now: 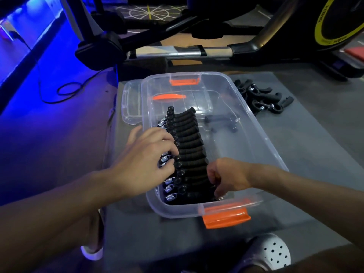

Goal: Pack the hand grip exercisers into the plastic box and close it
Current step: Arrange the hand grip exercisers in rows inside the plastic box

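Settling the row of grips in the box

Our left hand (149, 154) spreads its fingers on the grips' (187, 152) springs while our right hand (226, 176) pinches a handle end, keeping them nested; handles run across the box (262, 138), the row along it. More wait beyond our fingertips.

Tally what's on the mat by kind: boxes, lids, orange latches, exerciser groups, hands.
Plastic box: 1
Lid, under the box: 1
Orange latches: 2
Exerciser groups: 2, packed row, loose pile
Hands: 2, left hand, right hand
Total: 8
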### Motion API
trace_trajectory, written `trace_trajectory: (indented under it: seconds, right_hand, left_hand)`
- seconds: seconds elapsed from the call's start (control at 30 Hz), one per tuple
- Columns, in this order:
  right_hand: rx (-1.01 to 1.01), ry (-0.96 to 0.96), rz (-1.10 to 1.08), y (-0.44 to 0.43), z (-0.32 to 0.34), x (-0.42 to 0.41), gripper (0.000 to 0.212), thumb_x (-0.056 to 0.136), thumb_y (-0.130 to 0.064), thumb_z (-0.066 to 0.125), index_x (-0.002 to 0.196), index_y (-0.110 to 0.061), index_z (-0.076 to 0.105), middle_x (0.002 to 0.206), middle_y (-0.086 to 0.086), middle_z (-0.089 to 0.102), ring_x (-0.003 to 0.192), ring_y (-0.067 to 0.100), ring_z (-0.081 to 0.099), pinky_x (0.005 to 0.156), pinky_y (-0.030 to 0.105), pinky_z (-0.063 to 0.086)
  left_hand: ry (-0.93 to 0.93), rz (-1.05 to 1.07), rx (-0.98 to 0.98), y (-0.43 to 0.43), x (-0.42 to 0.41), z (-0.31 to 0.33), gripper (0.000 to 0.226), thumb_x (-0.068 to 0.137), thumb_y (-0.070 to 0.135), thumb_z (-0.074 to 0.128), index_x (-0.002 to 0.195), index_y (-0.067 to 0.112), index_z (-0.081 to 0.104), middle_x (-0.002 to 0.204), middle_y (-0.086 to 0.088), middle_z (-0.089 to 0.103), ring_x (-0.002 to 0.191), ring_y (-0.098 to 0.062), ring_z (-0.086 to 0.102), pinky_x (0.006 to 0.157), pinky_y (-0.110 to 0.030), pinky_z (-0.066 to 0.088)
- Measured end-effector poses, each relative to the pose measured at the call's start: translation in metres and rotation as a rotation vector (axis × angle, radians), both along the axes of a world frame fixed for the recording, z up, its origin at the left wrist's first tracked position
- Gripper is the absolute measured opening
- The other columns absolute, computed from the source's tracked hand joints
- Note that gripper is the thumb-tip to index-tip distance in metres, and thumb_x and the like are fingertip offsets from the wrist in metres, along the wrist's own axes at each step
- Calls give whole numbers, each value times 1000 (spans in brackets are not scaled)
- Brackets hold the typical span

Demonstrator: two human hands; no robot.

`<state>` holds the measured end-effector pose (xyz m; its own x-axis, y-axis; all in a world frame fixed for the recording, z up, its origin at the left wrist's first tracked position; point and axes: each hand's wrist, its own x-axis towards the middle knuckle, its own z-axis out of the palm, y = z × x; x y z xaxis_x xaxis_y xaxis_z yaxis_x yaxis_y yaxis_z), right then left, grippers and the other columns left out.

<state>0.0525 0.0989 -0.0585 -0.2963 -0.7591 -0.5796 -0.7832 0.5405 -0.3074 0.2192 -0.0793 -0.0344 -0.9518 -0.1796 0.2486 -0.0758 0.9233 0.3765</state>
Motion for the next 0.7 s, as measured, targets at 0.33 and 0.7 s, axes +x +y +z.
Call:
trace_trajectory:
  seconds: [0.33,0.7]
  right_hand:
    - [-434,97,-143,-8,39,-23,9,83,-18,70,79,-21,63,77,-4,65,72,13,61,69,24,49]
    - [-825,268,-643,14,68,-119,8,83,-11,61,78,-14,66,71,-1,67,65,12,60,58,20,48]
  left_hand:
    - [0,26,22,0,-7,2,29,78,45,45,94,34,66,110,20,54,117,-2,46,113,-46,19]
    - [89,-29,60,27,-105,36,30,79,37,49,102,26,65,108,12,59,111,-13,51,108,-44,28]
